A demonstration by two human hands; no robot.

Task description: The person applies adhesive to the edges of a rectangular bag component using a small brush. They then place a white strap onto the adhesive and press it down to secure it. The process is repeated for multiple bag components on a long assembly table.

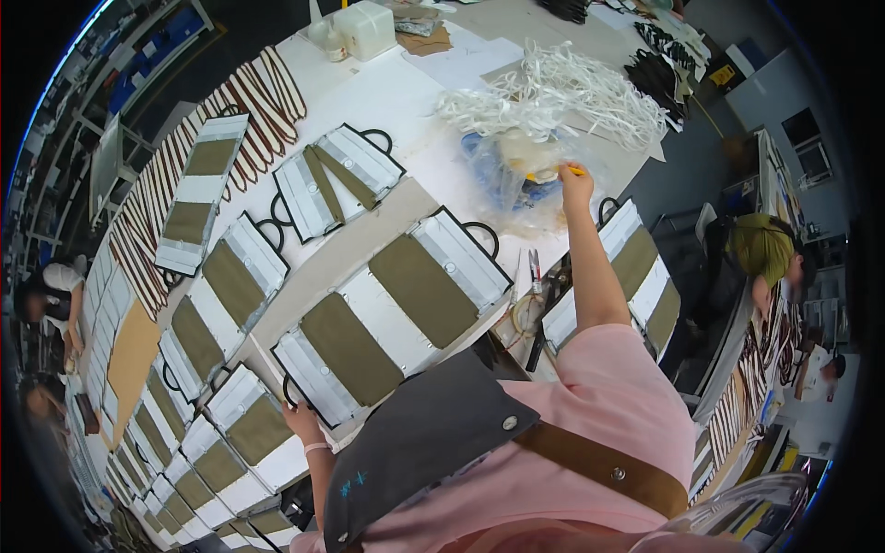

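My right hand (576,184) is stretched out to the far side, closed around a yellow handle (578,170). The handle reaches over a blue container (489,173) wrapped in crumpled clear plastic; what its other end is like, I cannot make out. My left hand (301,422) is at the near left corner of a flat bag panel (385,297), its fingers closed at the edge beside a black loop handle. White strips, olive fabric patches and a black border make up this panel. It lies flat on the white table in front of me.
More such panels lie around, one with two narrow olive strips (343,180). Brown-and-white straps (267,101) line the left edge. A heap of white ribbon (562,92), scissors (535,267) and a white jug (364,29) are on the table. Other people work at both sides.
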